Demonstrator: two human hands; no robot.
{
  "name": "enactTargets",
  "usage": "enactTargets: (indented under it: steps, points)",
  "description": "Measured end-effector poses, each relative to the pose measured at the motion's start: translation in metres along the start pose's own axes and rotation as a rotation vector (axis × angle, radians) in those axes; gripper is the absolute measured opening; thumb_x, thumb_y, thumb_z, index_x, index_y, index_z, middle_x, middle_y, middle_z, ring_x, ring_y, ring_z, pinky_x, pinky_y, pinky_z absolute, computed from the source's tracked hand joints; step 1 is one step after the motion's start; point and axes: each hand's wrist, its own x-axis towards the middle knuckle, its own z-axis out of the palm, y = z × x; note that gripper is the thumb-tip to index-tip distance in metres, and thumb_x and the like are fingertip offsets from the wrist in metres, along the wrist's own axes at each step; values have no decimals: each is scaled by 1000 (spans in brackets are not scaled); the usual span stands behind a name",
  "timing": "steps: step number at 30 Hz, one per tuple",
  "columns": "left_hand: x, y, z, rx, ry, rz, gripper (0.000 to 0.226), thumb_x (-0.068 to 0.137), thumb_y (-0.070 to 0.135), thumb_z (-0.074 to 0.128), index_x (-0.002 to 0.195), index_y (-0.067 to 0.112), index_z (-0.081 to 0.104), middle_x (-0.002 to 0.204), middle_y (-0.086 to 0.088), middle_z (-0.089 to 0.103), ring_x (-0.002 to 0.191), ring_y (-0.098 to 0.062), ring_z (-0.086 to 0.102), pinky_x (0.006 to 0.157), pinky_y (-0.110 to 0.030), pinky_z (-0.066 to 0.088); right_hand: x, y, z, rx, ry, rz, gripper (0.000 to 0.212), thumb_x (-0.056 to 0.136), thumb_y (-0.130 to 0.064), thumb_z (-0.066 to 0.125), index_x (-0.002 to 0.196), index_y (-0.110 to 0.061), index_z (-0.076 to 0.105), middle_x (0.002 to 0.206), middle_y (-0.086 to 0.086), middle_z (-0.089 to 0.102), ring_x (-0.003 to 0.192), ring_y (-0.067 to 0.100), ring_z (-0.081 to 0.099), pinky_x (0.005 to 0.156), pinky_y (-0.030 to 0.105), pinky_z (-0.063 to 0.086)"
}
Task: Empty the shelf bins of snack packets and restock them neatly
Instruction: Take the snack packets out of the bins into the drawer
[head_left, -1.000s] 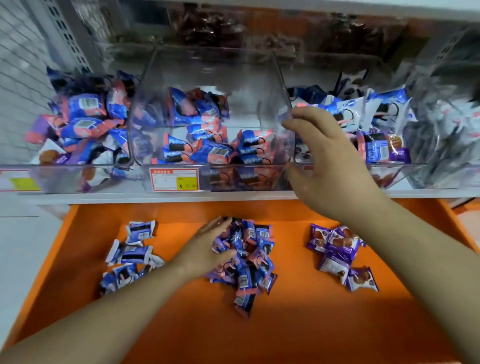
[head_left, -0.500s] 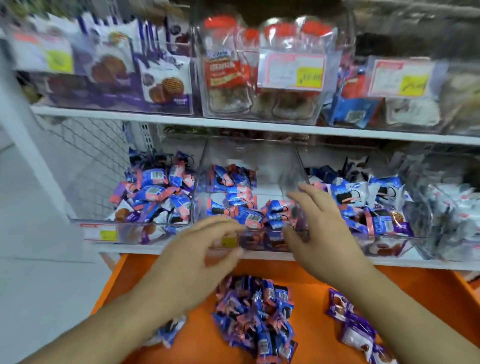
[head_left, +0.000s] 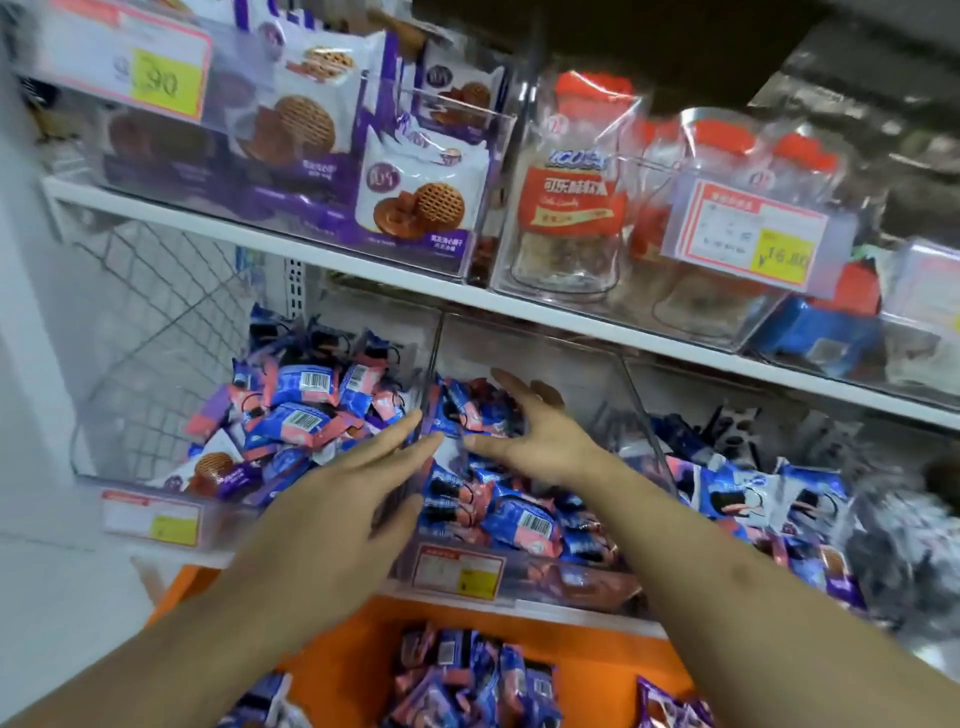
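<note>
**Both hands at the middle bin**

The left hand (head_left: 337, 488) reached with straight fingers to the front left edge of the clear middle bin (head_left: 613, 374), while the right hand (head_left: 535, 436) spread open inside it over blue-and-pink snack packets (head_left: 519, 519). More packets lay heaped on the orange surface (head_left: 597, 654) below. Purple biscuit packs (head_left: 415, 197) stood on the upper shelf.

A single wide-angle camera sits on the person's head, facing forward and slightly down into the store shelving from close range. The upper shelf (head_left: 291, 247) slants across the top half, its front edge running from the left side down toward the right, so the view is tilted. The lower shelf with its clear bins (head_left: 457, 571) fills the middle. Both forearms enter from the bottom edge. No second view exists.
</note>
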Motion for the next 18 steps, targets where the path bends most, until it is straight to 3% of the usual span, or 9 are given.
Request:
enactTargets:
  steps: [3,5,9,11,13,15,18]
  points:
    - [1,-2,1,-28,-12,-2,60,104,48,49,145,74,15,146,60,-9,130,15,45,96,-11,42,41,1,15,-28,-54,69,118,56,-88,77,151,-66,12,163,1,15,148,32,36,120,42,40]
    - [4,-6,5,-56,-9,1,61,103,46,50,147,73,17,147,60,-11,123,5,56,88,-4,37,54,-3,24,-45,-54,76,118,59,-84,79,154,-60,12,155,5,21,142,37,38,118,43,41]
    - [7,-13,13,-96,34,24,60,104,43,51,147,72,20,154,54,-5,125,24,30,107,-8,29,62,-14,37,-177,-60,20,112,61,-73,74,158,-49,23,148,9,28,138,40,35,112,40,39]
    - [8,-13,15,-91,39,34,61,105,41,50,148,71,20,155,52,-5,121,28,21,97,2,19,65,-14,38,-207,-54,2,102,65,-68,74,155,-49,31,146,8,29,136,38,36,110,38,40]
    - [9,-12,15,-89,29,34,61,105,39,50,149,69,20,156,52,-5,123,29,17,86,9,18,70,-9,39,-172,-29,-3,88,71,-61,80,147,-49,39,140,6,30,132,35,40,109,35,42]
    - [8,-13,16,-92,27,34,62,105,37,51,150,68,21,155,52,-5,125,28,19,83,11,22,74,-6,41,-131,-9,-27,83,64,-62,80,138,-47,44,137,2,31,127,30,48,111,35,45]
    - [8,-14,18,-81,36,43,61,105,36,52,151,66,24,157,50,-2,127,27,15,81,15,15,75,-7,47,-102,23,-88,76,67,-56,83,133,-41,48,132,-1,41,115,22,57,104,35,51]
